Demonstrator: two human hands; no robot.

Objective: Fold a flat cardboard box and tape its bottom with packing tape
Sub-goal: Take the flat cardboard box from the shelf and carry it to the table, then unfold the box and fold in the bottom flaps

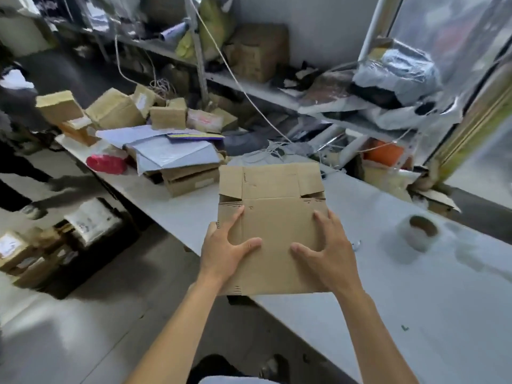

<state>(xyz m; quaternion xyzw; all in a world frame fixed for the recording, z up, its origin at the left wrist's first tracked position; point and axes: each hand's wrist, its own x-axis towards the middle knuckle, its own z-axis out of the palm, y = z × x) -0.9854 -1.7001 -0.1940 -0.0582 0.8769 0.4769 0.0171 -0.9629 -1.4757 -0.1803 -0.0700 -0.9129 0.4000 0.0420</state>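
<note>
The flat box (273, 225), light and stiff but likely to buckle at its creases, lies over the table's (415, 286) near-left edge, left hand (225, 252) and right hand (327, 253) gripping its sides, tape (421, 231) well right.

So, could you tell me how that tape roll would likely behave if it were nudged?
The tape roll lies flat on the table, so it would probably slide, not roll. Its hollow core suggests it is light. Stood on edge, it would likely roll.
</note>
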